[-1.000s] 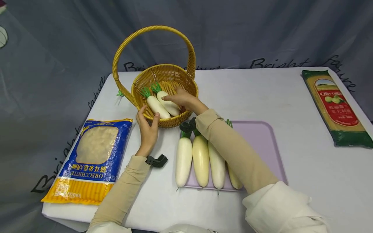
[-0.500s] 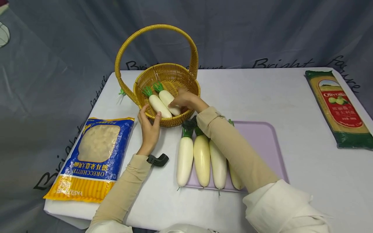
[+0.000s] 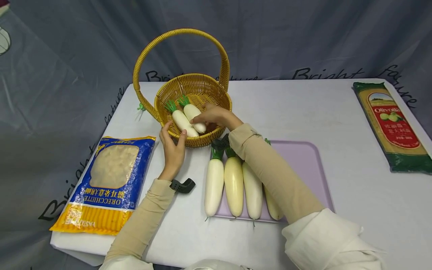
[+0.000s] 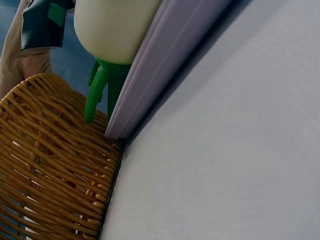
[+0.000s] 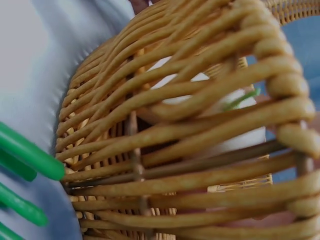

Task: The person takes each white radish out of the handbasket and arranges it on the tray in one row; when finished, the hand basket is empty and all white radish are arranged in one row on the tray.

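In the head view, two small white radishes with green tops lie side by side in the yellow wicker basket (image 3: 192, 141). My right hand (image 3: 217, 115) reaches over the basket's right part, its thumb across the lower part of the right radish (image 3: 192, 111) and its other fingers partly hidden at that radish's right side. The left radish (image 3: 182, 122) lies against it. My left hand (image 3: 173, 152) rests its spread thumb and fingers against the basket's front left rim. Basket weave fills much of both wrist views, where neither working hand shows clearly.
A lilac tray (image 3: 305, 168) bears several long white radishes (image 3: 233, 187) under my right forearm. A blue and yellow pasta bag (image 3: 108, 183) lies left, a green and red pasta pack (image 3: 393, 123) far right. The basket's tall handle (image 3: 183, 31) arches above.
My right thumb has moved down along the right radish, then slightly left. That radish's lower end has shifted a little left. My left hand stays at the rim.
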The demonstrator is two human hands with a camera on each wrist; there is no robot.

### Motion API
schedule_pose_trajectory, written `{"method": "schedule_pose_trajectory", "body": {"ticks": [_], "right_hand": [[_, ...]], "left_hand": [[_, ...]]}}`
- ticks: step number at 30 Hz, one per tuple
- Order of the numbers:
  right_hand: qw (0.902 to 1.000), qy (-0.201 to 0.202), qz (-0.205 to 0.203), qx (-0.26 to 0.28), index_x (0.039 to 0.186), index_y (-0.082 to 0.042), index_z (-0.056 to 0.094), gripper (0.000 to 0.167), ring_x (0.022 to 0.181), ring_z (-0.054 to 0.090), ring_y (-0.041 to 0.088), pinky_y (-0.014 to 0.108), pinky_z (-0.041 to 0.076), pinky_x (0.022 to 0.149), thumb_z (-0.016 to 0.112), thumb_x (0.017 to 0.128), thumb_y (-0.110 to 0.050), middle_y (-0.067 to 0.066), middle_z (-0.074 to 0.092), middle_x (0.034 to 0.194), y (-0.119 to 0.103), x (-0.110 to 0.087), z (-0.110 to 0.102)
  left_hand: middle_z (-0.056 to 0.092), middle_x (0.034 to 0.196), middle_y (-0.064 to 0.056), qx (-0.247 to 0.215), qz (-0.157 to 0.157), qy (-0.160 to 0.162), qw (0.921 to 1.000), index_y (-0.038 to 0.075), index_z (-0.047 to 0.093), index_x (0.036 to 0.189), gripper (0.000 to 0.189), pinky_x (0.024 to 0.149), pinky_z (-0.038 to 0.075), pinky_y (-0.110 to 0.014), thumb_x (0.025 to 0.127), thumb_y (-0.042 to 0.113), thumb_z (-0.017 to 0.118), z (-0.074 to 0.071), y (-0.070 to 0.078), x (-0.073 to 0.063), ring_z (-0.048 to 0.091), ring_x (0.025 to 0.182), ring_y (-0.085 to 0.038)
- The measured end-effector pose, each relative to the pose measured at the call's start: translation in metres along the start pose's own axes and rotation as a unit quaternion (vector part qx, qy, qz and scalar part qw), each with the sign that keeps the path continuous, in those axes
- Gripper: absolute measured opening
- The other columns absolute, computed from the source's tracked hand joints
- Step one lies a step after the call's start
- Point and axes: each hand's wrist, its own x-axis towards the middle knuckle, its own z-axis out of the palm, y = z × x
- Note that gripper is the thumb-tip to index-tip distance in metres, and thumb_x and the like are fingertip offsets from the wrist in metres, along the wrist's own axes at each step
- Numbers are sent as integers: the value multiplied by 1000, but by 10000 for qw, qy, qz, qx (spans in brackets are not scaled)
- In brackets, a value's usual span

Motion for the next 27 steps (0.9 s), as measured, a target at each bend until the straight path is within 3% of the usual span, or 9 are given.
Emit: {"method": "schedule_pose_trajectory", "body": {"ticks": [5, 9, 14, 16, 27], "right_hand": [[9999, -158, 14, 47, 147, -16, 5, 91, 65, 55, 13, 26, 50, 60, 67, 81, -28, 10, 51, 108, -1, 3, -1], [9993, -332, -92, 150, 147, -25, 9, 84, 76, 57, 17, 30, 51, 67, 65, 83, -26, 11, 43, 127, -2, 0, -2], [9971, -587, -314, 365, 145, -29, 18, 73, 81, 59, 19, 30, 52, 71, 61, 86, -23, 12, 34, 139, -2, -1, -4], [9960, -657, -397, 448, 143, -29, 24, 68, 83, 59, 19, 29, 52, 69, 60, 87, -23, 10, 32, 141, 0, 1, -5], [9836, -1153, -690, 1205, 142, -24, 29, 62, 112, 52, 24, 40, 44, 94, 59, 88, -20, 5, 30, 143, 4, 2, -11]], "left_hand": [[19, 140, -12, 23, -24, 5, 10000, 16, 25, 136, 54, 110, 16, -44, 91, 36, 49, -1, -1, 0, 17, 135, -23], [19, 140, -13, -14, 4, -1, 10000, 16, 26, 136, 54, 109, 17, -45, 91, 36, 49, 0, -1, 0, 18, 135, -25], [18, 140, -13, -42, 16, -37, 10000, 14, 25, 136, 55, 108, 17, -45, 91, 35, 48, 0, 0, 0, 18, 134, -26], [18, 140, -12, -26, -10, -33, 10000, 14, 25, 136, 55, 109, 16, -44, 91, 35, 48, 0, 1, 0, 18, 135, -24], [20, 139, -13, 23, -2, 22, 10000, 13, 26, 136, 54, 110, 16, -43, 91, 34, 49, 1, 1, 0, 18, 135, -23]]}}
